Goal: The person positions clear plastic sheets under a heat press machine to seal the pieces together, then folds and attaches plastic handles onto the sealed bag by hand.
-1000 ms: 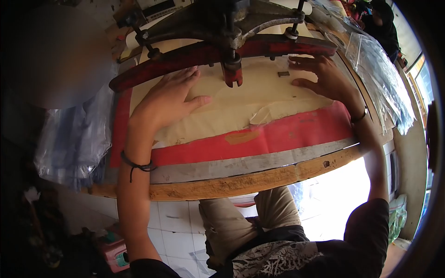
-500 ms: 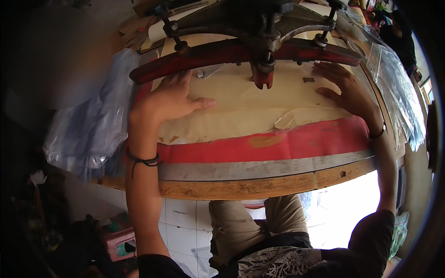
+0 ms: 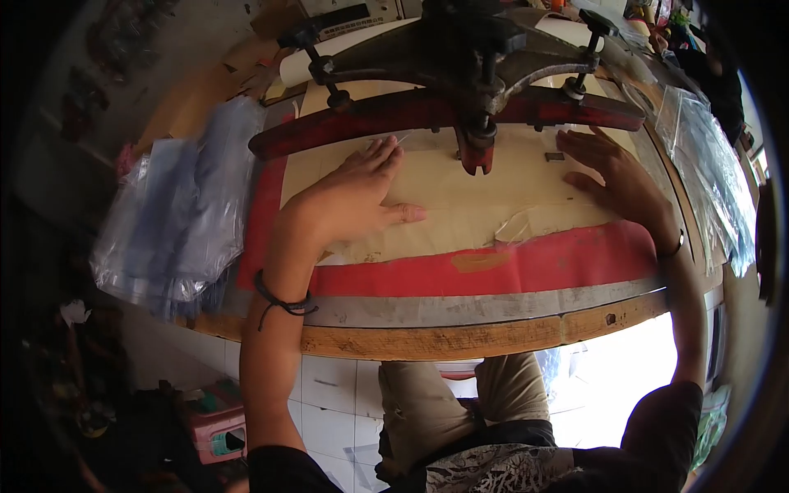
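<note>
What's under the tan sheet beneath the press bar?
Under the tan sheet, a red layer shows along the near and left edges, with a grey strip in front. Anything beneath the sheet's middle is covered.

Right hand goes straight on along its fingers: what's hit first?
Right hand: likely the red curved bar, just past its fingertips in the image. Depth is unclear; if the bar sits higher, the fingers could slide underneath, over the tan sheet.

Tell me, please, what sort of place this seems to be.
Probably a small workshop, perhaps one handling plastic goods: a metal press hangs over a worn worktable, with clear plastic piled at left and right.
</note>
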Action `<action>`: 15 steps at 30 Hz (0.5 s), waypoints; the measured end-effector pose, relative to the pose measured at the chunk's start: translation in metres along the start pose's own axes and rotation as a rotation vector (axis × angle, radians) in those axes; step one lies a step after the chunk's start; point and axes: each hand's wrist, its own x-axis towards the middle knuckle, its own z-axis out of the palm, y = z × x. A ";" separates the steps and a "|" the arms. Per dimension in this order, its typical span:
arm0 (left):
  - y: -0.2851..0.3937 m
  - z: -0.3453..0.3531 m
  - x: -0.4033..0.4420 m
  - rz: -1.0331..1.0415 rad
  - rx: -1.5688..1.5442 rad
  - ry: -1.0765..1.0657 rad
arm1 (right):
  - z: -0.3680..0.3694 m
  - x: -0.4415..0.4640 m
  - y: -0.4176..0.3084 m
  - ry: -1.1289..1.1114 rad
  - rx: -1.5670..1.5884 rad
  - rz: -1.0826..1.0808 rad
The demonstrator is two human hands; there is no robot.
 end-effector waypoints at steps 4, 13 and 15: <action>0.006 0.001 -0.003 -0.041 0.006 0.021 | -0.001 0.001 -0.003 0.023 -0.004 -0.015; 0.013 -0.002 -0.009 -0.065 -0.017 0.024 | 0.000 0.000 -0.004 0.040 0.012 -0.036; 0.014 -0.001 -0.010 -0.064 -0.019 0.028 | -0.001 -0.001 -0.004 0.028 0.019 -0.037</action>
